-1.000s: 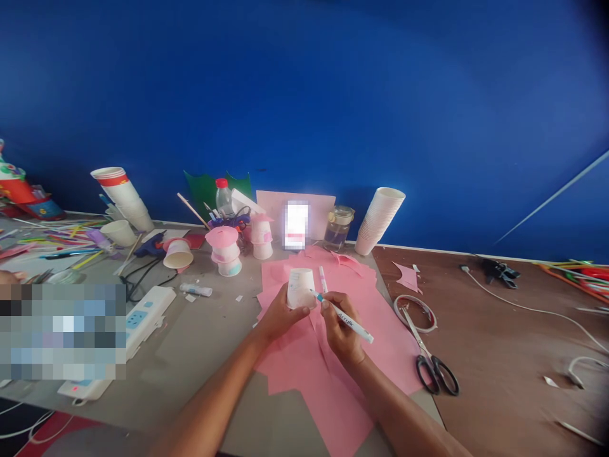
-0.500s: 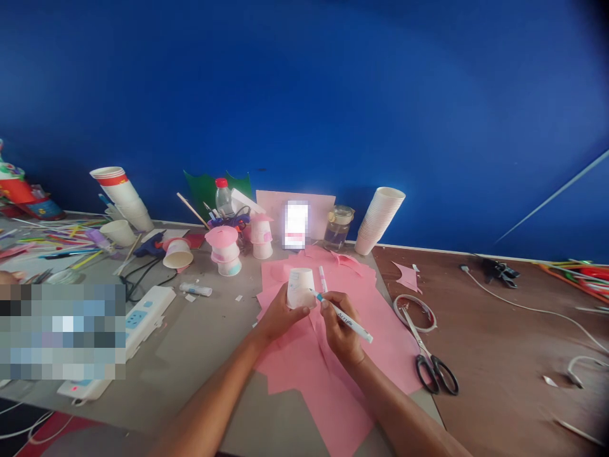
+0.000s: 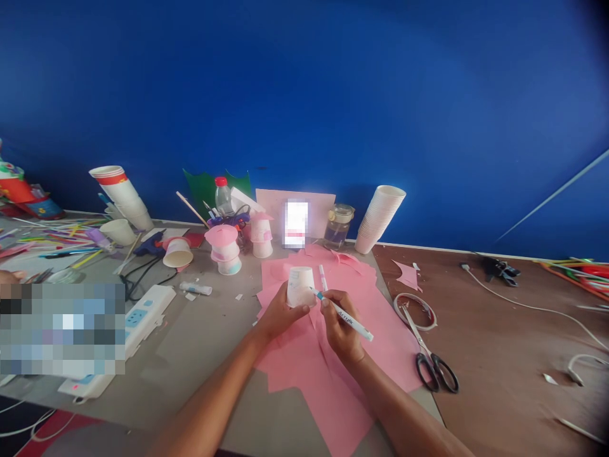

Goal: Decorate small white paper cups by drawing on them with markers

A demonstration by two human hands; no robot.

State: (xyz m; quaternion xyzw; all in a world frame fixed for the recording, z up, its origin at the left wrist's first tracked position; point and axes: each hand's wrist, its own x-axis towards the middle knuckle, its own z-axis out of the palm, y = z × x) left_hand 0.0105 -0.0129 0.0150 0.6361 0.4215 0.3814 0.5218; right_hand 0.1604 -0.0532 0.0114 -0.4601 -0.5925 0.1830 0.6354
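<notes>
A white paper cup [image 3: 299, 283], upside down with faint blue marks on its side, is gripped by my left hand [image 3: 281, 317] from below and the left. My right hand [image 3: 341, 325] is closed around a white acrylic marker [image 3: 351, 322] with a blue-green collar. The marker's tip points left and meets or nearly meets the cup's right side; actual contact cannot be made out. Beneath both hands lie overlapping sheets of pink paper [image 3: 342, 406]. Just behind the cup, a second marker with a pink band [image 3: 323, 277] rests on the paper.
Scissors [image 3: 431, 362] lie across a tape roll [image 3: 415, 312] at the right. Behind stand a cup stack [image 3: 379, 219], a glass jar [image 3: 339, 226] and cup figures with pink hats [image 3: 222, 251]. A power strip [image 3: 147, 317] and a glue gun [image 3: 148, 244] with its cable are to the left.
Almost nothing differs. The cup, the marker and both hands keep their places, and the view has shifted very slightly.
</notes>
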